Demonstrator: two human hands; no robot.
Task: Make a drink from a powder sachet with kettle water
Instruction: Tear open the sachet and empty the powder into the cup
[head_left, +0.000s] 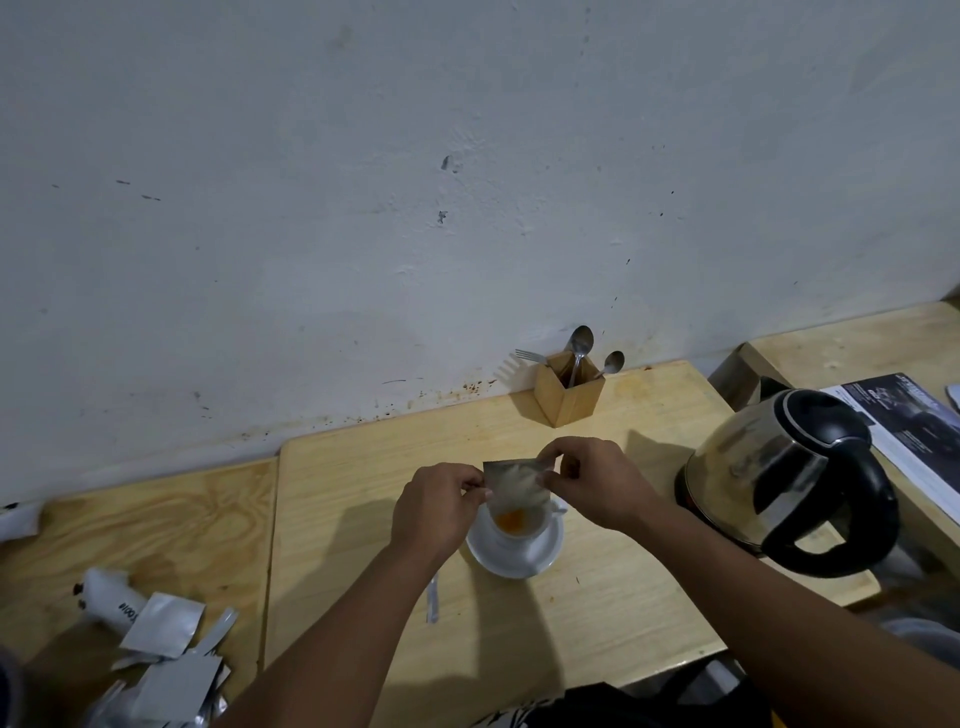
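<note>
Silver sachet (517, 483) upended over cup (511, 525) (orange powder inside).

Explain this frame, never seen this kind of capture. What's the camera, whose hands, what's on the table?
There is no robot here: one wide-angle camera worn on a person's head looks down at their bare hands. The left hand and right hand hold a silver sachet by its edges, over a white cup with orange powder inside, on a saucer. On the wooden table: a steel kettle at right, a wooden holder with spoons and a fork by the wall, and silver packets at lower left.
</note>
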